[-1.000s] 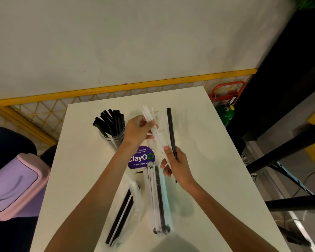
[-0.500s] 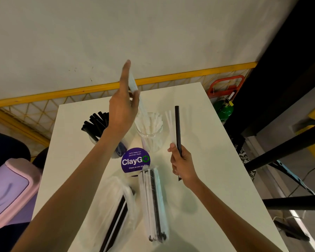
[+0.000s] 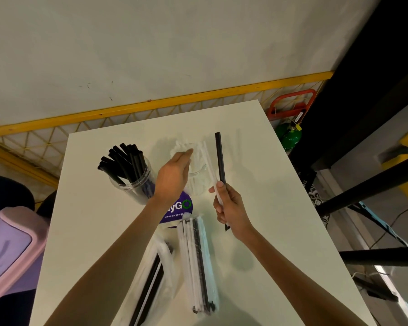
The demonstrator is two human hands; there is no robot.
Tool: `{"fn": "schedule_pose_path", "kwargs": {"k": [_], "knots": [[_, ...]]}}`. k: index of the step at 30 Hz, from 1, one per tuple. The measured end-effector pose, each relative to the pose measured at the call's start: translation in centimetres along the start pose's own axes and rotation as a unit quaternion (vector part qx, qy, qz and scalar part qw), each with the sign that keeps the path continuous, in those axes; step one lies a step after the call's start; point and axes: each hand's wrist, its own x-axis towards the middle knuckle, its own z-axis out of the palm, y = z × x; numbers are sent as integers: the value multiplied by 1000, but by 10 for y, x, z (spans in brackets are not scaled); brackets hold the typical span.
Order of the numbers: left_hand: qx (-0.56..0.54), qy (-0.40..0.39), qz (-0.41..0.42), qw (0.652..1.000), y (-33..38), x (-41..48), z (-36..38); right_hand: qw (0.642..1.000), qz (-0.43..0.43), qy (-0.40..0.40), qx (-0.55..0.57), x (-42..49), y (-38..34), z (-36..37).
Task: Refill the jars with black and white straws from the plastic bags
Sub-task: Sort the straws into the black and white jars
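Observation:
A clear jar [image 3: 137, 184] full of black straws stands on the left of the white table [image 3: 269, 220]. To its right is a second clear jar [image 3: 198, 180] with white straws. My left hand [image 3: 172, 177] hovers at that jar's rim, fingers stretched over the white straws; whether it holds any is unclear. My right hand [image 3: 229, 208] grips a black straw [image 3: 220, 158] and a white straw [image 3: 210, 163], both pointing away from me. Two plastic bags lie near me: one [image 3: 198, 267] with white and black straws, another [image 3: 151, 285] with black straws.
A round purple sticker [image 3: 181, 208] sits between jars and bags. A pink-and-lilac bin [image 3: 7, 250] stands left of the table. A yellow railing [image 3: 151, 107] runs behind it. Right of the table are a green cylinder [image 3: 289, 135], a red frame and dark table legs.
My left hand rose high with white straws, then came down to the white-straw jar's rim. My right hand stayed put, holding the black and white straws.

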Motion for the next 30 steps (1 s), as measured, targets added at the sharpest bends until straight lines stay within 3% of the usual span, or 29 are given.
{"fn": "schedule_pose_path", "kwargs": {"k": [3,6,9,12,19,23,27,30], "knots": [[38,-14,27,999,1,-4,-1,1000,5,-2,1,1,2,3],[60,50,25,997,6,-3,-8,1000,-2,-7,-7,1,4,6],[-90,90,-72,989,22,-4,-17,1000,-10,-18,-9,0,3,9],[-262,54,-186,945,34,-1,-20,999,-10,-35,-13,-1,1,14],[-392,-3,-281,876,35,12,-34,998,-3,-60,-4,-3,-3,17],[-358,88,-255,894,32,35,-62,998,31,-56,22,-2,-5,13],[-266,216,-122,932,28,55,-97,999,31,-35,20,-1,-3,8],[-209,225,-60,950,30,59,-108,999,33,-21,14,-1,0,7]]}}
